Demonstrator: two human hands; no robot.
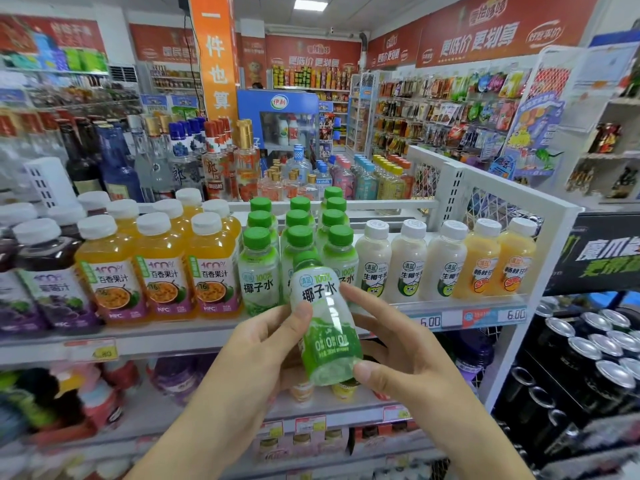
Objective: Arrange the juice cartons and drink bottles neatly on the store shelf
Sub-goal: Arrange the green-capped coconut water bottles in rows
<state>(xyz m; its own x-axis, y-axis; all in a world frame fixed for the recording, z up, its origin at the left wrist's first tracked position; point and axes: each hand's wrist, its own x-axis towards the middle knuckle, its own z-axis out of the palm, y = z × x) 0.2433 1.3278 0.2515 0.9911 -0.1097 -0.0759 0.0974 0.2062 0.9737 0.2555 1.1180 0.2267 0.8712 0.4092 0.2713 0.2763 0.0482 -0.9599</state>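
Fingers (360, 299) of the right hand (408, 355) and the left hand (256, 348) curl around one green-capped bottle (323, 323), tilted in front of the shelf (207, 336). On the shelf stand green-capped rows (298, 237), orange juice bottles (162, 268) at left, milky bottles (408, 261) at right. Black cans (588, 344) are stacked beside, in a store aisle.

Held bottle (322, 327) before shelf (207, 336), between both hands.

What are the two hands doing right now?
Left hand: holding the green-capped bottle.
Right hand: holding the same bottle.
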